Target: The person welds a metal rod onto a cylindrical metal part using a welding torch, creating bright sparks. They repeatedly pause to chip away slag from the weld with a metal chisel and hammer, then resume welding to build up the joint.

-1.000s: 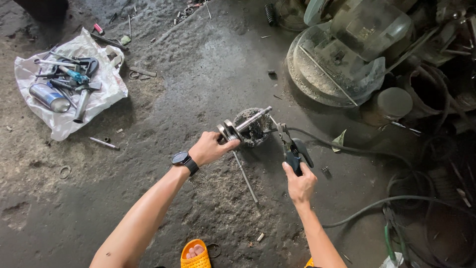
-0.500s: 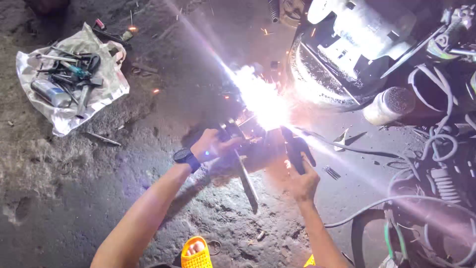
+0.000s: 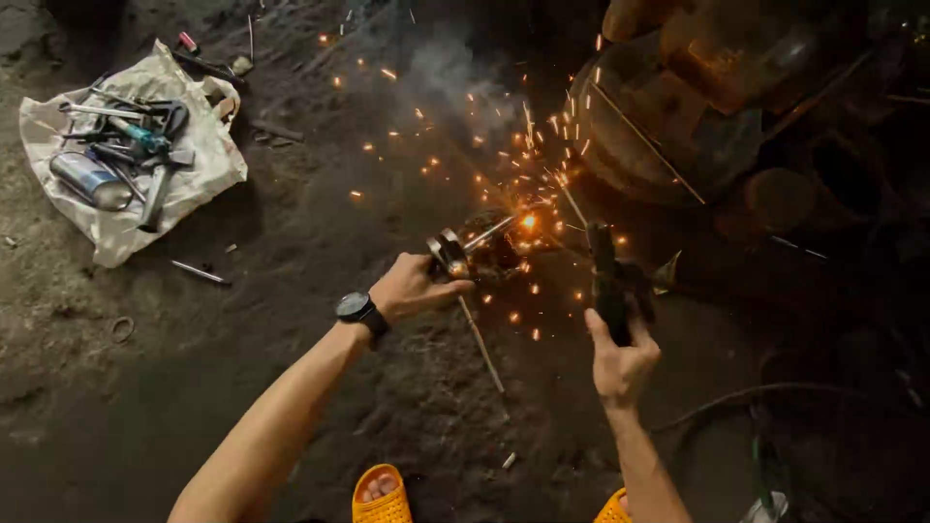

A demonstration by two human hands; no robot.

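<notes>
At the far left, a white plastic bag (image 3: 184, 179) is spread on the dirty concrete floor (image 3: 291, 291), and loose hand tools (image 3: 126, 145) are piled on it, well apart from the work. A thin metal rod (image 3: 201, 273) lies on the floor just near of the bag.

Toward the middle, the left hand (image 3: 412, 289), with a dark watch (image 3: 360, 312) at the wrist, is closed around the near end of a small metal part (image 3: 475, 247) that sits on the floor at the centre of the scene. A long thin rod (image 3: 481, 344) runs from under the part toward the near side.

At the far tip of the part a bright orange glow (image 3: 529, 222) is seen, and sparks (image 3: 484, 126) are scattered up and to the left, with a wisp of smoke above.

To the right, the right hand (image 3: 620, 358) is clamped on the black handle of an electrode holder (image 3: 605, 281), whose tip is aimed at the glow; the electrode itself is probably lost in the glare. Further right, a large dark machine (image 3: 717, 107) is barely made out.

For a sound weld, the part is best held dead still by the left hand, fingers kept clear of the hot end, while the holder is kept at a steady angle with a short, even arc. Bare skin and open orange sandals (image 3: 381, 496) are exposed to falling sparks.
</notes>
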